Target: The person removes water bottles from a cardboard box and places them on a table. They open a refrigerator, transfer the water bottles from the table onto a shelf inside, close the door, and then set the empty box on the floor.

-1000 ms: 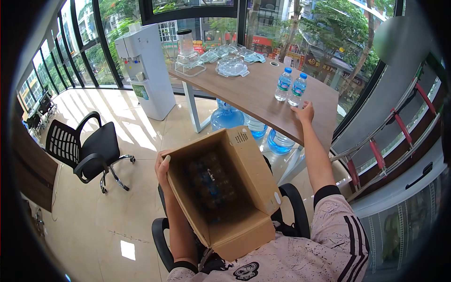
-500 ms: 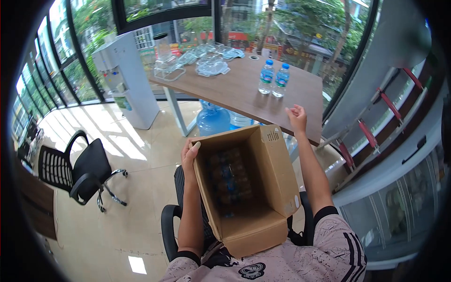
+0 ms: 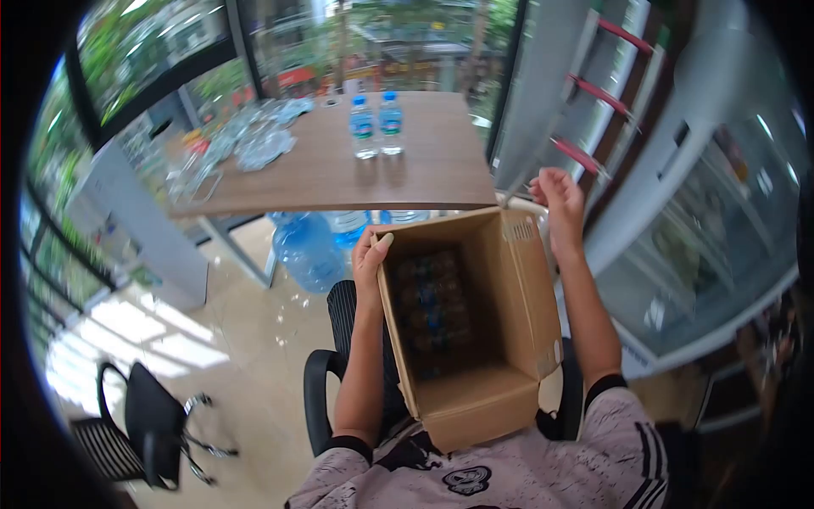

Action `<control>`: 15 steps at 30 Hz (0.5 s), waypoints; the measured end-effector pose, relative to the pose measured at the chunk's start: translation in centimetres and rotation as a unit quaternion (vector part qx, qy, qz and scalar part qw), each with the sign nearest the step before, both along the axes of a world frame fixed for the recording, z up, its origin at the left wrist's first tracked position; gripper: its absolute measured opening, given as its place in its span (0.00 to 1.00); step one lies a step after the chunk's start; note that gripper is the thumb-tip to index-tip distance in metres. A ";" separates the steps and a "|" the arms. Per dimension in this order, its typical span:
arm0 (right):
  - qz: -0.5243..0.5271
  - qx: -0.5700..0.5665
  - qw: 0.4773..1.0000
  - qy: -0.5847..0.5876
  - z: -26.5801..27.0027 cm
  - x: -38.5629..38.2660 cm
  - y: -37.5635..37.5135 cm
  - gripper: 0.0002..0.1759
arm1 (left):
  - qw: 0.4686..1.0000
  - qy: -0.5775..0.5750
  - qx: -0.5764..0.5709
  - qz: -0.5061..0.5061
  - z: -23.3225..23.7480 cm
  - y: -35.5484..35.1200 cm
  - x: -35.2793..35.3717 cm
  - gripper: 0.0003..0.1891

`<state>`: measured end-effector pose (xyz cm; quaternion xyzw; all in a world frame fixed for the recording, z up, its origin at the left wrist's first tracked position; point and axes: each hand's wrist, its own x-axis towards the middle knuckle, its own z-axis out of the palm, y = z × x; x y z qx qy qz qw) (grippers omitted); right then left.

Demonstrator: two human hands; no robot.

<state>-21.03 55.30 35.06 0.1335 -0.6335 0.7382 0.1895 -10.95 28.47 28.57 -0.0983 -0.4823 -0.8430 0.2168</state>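
Note:
An open cardboard box (image 3: 479,407) rests on my lap, its mouth tilted up towards me. My left hand (image 3: 371,253) grips the box's far left rim, the thumb on the inside. Down in the shadowed box lie several plastic bottles (image 3: 428,297) with blue on them. My right hand (image 3: 561,199) is raised off the box's far right corner, its fingers curled in and no object visible in them. Two water bottles (image 3: 363,129) with blue caps stand side by side upright on the brown table (image 3: 424,182), out of reach of both hands.
Clear plastic packaging (image 3: 263,144) lies on the table's left part. Large blue water jugs (image 3: 305,250) stand beneath it. A water dispenser (image 3: 140,225) and a black office chair (image 3: 157,416) are to the left. A ladder with red rungs (image 3: 598,93) leans at the right.
The view has swung to the right, so table and bottles sit further left. My right hand has moved away from the table edge to the right, its fingers curling more. My left hand keeps the box rim.

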 end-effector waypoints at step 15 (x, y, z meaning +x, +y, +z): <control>0.285 0.866 0.410 -0.014 -9.8 4.5 -8.3 0.16 | 0.979 -0.011 0.054 -0.197 1.2 9.4 -3.8 0.15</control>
